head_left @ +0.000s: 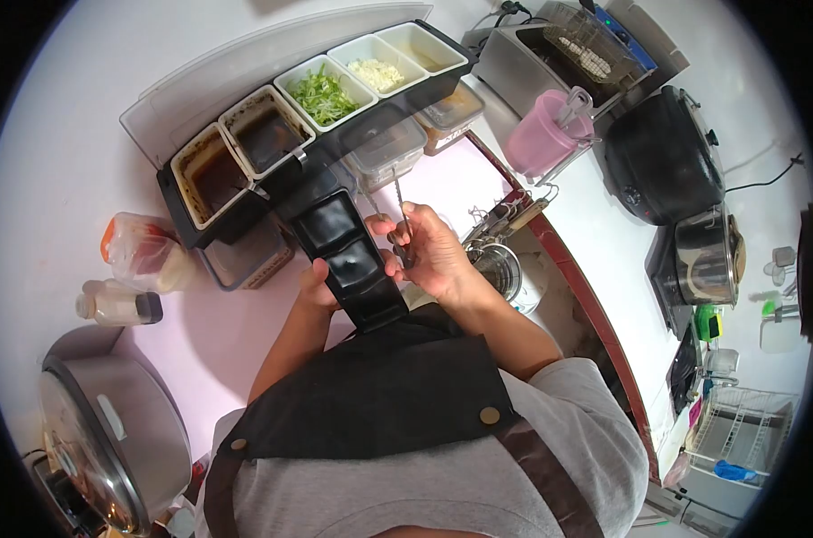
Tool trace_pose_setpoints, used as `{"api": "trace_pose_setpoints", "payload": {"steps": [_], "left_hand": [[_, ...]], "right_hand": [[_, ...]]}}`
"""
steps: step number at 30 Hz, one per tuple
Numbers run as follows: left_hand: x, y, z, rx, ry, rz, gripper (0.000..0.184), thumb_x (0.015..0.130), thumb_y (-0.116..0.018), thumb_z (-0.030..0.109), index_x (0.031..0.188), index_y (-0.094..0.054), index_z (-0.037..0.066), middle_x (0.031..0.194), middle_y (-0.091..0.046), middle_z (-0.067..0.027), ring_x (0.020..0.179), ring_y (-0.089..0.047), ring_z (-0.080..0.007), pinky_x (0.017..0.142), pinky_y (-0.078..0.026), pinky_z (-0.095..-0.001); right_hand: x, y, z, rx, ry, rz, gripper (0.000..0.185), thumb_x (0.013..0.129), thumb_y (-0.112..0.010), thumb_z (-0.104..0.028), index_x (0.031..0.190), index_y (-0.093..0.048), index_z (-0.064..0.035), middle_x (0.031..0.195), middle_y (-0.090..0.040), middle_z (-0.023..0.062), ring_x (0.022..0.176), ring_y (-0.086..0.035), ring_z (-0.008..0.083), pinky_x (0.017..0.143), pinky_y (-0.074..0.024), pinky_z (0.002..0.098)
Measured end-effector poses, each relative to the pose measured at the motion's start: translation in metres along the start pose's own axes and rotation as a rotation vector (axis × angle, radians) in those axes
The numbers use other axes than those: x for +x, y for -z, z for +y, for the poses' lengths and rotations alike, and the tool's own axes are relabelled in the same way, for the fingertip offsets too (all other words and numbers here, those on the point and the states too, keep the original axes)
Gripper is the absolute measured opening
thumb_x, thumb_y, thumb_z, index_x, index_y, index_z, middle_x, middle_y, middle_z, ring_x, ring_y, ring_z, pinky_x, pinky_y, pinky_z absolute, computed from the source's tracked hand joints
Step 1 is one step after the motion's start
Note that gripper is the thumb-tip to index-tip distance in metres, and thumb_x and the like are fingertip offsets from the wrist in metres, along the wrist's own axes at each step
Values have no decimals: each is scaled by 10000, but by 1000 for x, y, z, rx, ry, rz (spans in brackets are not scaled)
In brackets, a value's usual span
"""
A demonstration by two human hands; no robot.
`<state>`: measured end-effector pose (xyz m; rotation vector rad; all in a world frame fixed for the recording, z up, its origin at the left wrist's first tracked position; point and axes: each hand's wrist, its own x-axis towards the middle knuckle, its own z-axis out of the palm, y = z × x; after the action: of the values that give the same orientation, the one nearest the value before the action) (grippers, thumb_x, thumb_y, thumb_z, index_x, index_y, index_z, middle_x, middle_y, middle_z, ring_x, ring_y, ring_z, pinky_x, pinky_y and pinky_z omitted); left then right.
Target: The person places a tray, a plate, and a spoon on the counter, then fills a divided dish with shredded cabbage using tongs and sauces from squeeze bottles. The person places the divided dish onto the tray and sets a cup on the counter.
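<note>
My left hand (317,283) grips the long side of a black compartment dish (351,258), its thumb over the rim. The dish tilts in front of my apron, and no food shows in its wells. In my right hand (435,253), closed beside the dish, is a slim metal utensil (401,199) pointing away from me; two thin shafts show, but its exact kind is unclear. Beyond the dish stands a black condiment holder (272,190) with white tubs: dark sauces (267,143), chopped green onion (323,97), minced garlic (376,75) and a pale liquid (433,56).
Lidded plastic containers (388,148) sit under the holder. A pink pitcher (541,134), a fryer (514,67), a black cooker (662,157) and a steel pot (704,260) line the right. At left are bottles (119,303) and a large rice cooker (124,430).
</note>
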<state>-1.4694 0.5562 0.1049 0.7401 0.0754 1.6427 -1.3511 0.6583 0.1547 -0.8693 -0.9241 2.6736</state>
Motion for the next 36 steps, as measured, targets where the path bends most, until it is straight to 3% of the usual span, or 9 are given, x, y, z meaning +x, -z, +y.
{"api": "trace_pose_setpoints", "payload": {"steps": [11, 13, 15, 17, 18, 21, 24, 29, 36], "left_hand": [[-6, 8, -7, -71, -66, 180, 870, 763, -590, 548, 1338, -248, -7, 1404, -236, -188, 987, -546, -305, 827, -461, -500], [-5, 8, -10, -24, -96, 183, 851, 781, -530, 590, 1327, -274, -11, 1425, -204, -198, 1005, -551, -330, 821, -468, -516], [-9, 3, -14, 50, -18, 470, 868, 782, -440, 664, 1307, -314, -15, 1369, -311, -200, 1011, -549, -321, 848, -454, -516], [-12, 5, -23, -166, -32, 478, 756, 811, -438, 577, 1271, -366, -18, 1273, -414, -185, 1026, -541, -324, 877, -432, -533], [-11, -3, -27, -197, -21, 540, 694, 788, -456, 488, 1258, -381, -17, 1212, -453, -174, 1049, -529, -331, 892, -417, -547], [-12, -5, -44, -188, -81, 558, 619, 668, -486, 282, 1211, -427, -10, 1060, -532, -155, 1133, -476, -357, 948, -373, -562], [-11, -10, -45, -199, -36, 493, 651, 600, -572, 299, 1194, -463, 58, 1109, -512, -131, 1187, -427, -328, 962, -340, -598], [-16, 6, -40, -120, -121, 457, 672, 550, -571, 194, 1197, -461, 49, 1184, -498, -135, 1188, -426, -329, 1015, -314, -514], [-19, 1, -35, -212, -21, 367, 620, 638, -643, 76, 1225, -446, 46, 1216, -504, -117, 1172, -444, -321, 1011, -316, -498]], "right_hand": [[1, 24, -23, -260, 15, -28, 276, 923, -455, -358, 963, -515, -91, 924, -564, 28, 648, -548, 131, 549, -443, 263], [5, 36, -44, -382, 184, 1, 204, 918, -487, -284, 937, -513, -83, 888, -612, 32, 666, -520, 87, 557, -433, 232], [18, 42, -72, -890, 771, 172, 209, 902, -507, -262, 903, -520, -54, 817, -627, 38, 674, -542, 113, 580, -438, 271], [23, 26, -110, -1526, 973, 638, 148, 866, -516, -161, 893, -513, -16, 779, -610, 152, 676, -595, 301, 602, -444, 387], [34, 25, -123, -1572, 1196, 649, 152, 860, -515, -175, 932, -538, -43, 800, -609, 151, 730, -581, 338, 620, -447, 409], [57, 17, -151, -1943, 1342, 680, 215, 817, -547, -180, 999, -577, -71, 790, -601, 114, 767, -581, 289, 636, -448, 412], [72, 11, -155, -2138, 1299, 602, 288, 773, -555, -165, 1049, -605, -97, 806, -582, 90, 815, -563, 251, 648, -428, 413], [91, 4, -141, -2313, 1321, 633, 328, 763, -564, -194, 1084, -620, -152, 851, -539, 49, 866, -526, 219, 667, -401, 398], [112, -8, -147, -2482, 1146, 824, 394, 772, -519, -157, 1162, -577, -159, 935, -533, 66, 921, -500, 232, 700, -389, 420]]}}
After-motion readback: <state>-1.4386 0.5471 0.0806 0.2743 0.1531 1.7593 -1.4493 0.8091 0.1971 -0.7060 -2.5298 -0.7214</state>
